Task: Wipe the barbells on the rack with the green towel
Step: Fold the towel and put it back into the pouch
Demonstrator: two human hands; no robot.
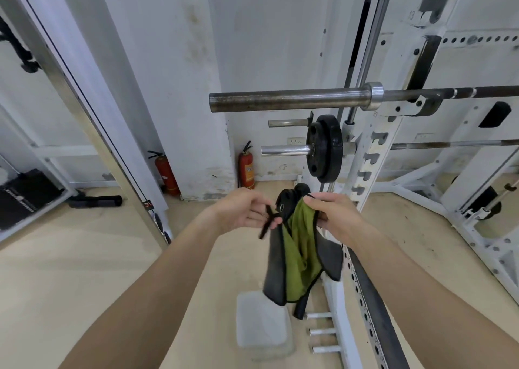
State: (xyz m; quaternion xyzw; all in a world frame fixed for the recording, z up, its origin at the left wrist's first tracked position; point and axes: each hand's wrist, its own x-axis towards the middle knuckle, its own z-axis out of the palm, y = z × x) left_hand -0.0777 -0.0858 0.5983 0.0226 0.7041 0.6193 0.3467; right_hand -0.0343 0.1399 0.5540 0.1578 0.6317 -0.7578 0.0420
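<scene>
Hands are readying the green towel [302, 253] below the barbell [283, 99]: left hand [247, 211] pinching its black loop, right hand [334, 214] gripping its top edge. Wiping not begun; next, raising it to the sleeve.

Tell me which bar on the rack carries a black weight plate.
The lower chrome bar, with the black plate on it. The barbell above it has a bare sleeve, and the short stub between them is empty.
</scene>
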